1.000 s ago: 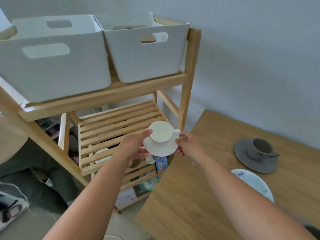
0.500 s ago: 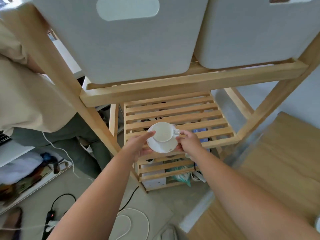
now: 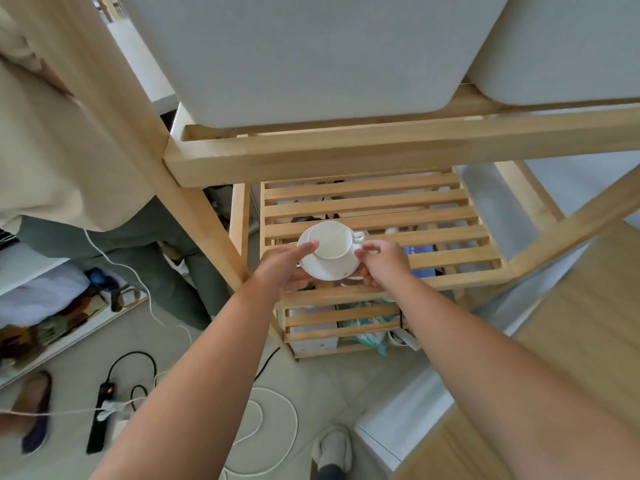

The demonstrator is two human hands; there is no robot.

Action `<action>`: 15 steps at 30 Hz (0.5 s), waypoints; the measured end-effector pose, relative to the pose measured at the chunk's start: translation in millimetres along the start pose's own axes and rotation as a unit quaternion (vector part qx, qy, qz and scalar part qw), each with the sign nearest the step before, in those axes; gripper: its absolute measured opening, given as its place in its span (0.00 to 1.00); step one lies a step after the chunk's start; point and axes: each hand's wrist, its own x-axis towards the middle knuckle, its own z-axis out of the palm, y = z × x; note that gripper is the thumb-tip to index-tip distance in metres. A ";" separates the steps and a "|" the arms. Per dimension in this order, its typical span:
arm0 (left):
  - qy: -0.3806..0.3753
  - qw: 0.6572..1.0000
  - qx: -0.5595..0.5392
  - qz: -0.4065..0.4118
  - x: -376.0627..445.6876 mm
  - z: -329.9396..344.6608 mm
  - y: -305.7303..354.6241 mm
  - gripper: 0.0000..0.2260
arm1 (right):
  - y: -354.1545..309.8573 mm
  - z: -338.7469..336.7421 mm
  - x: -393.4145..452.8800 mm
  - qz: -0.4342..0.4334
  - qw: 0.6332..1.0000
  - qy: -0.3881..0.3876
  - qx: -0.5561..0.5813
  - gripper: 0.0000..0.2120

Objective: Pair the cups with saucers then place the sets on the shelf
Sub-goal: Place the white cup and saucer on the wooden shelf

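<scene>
I see a plain white cup [image 3: 330,242] sitting upright and empty on a white saucer [image 3: 325,268], its handle toward my right fingers [image 3: 367,244]. The set is level between my left fingers [image 3: 306,247] and the right ones, above the slatted wooden shelf [image 3: 450,233].

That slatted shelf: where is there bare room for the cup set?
The slatted shelf lies bare behind the cup and saucer and toward its right post. It is crowded at the front left, where the left hand and right hand hold the set.
</scene>
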 end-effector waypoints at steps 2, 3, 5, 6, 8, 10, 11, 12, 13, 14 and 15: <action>0.011 1.000 0.020 0.015 -2.2 -0.6 -3.6 0.21 | 5.2 -2.0 -1.6 -0.015 1.000 0.005 -0.027 0.12; 0.022 0.998 0.040 0.032 -4.2 -1.4 -5.9 0.24 | 9.3 -3.1 -3.4 -0.034 0.998 0.009 -0.051 0.15; 0.050 0.990 0.092 0.099 -10.2 -2.7 -14.8 0.25 | 21.9 -5.5 -6.0 -0.095 0.987 0.025 -0.130 0.23; 0.055 0.981 0.122 0.142 -13.3 -3.5 -21.9 0.22 | 28.6 -6.4 -7.5 -0.124 0.975 0.027 -0.182 0.29; 0.060 0.946 0.225 0.224 -14.0 -6.2 -39.3 0.23 | 38.1 -6.5 -11.3 -0.154 0.950 -0.002 -0.270 0.41; 0.075 0.896 0.350 0.263 -8.3 -7.6 -55.9 0.34 | 44.4 -1.0 -8.9 -0.162 0.933 -0.036 -0.319 0.47; 0.089 0.874 0.392 0.273 -5.6 -6.5 -61.1 0.37 | 46.4 2.2 -6.6 -0.168 0.929 -0.039 -0.326 0.48; 0.102 0.857 0.419 0.282 -1.7 -4.9 -65.0 0.38 | 47.4 5.7 -3.5 -0.177 0.929 -0.034 -0.323 0.47; 0.112 0.846 0.435 0.288 0.9 -3.2 -66.0 0.38 | 46.7 8.1 -1.0 -0.185 0.931 -0.026 -0.315 0.46; 0.117 0.841 0.439 0.295 3.0 -1.4 -65.8 0.36 | 45.8 10.3 1.9 -0.189 0.932 -0.019 -0.308 0.46; 0.115 0.839 0.439 0.300 6.4 -0.5 -66.2 0.35 | 44.5 12.2 4.7 -0.193 0.933 -0.012 -0.305 0.45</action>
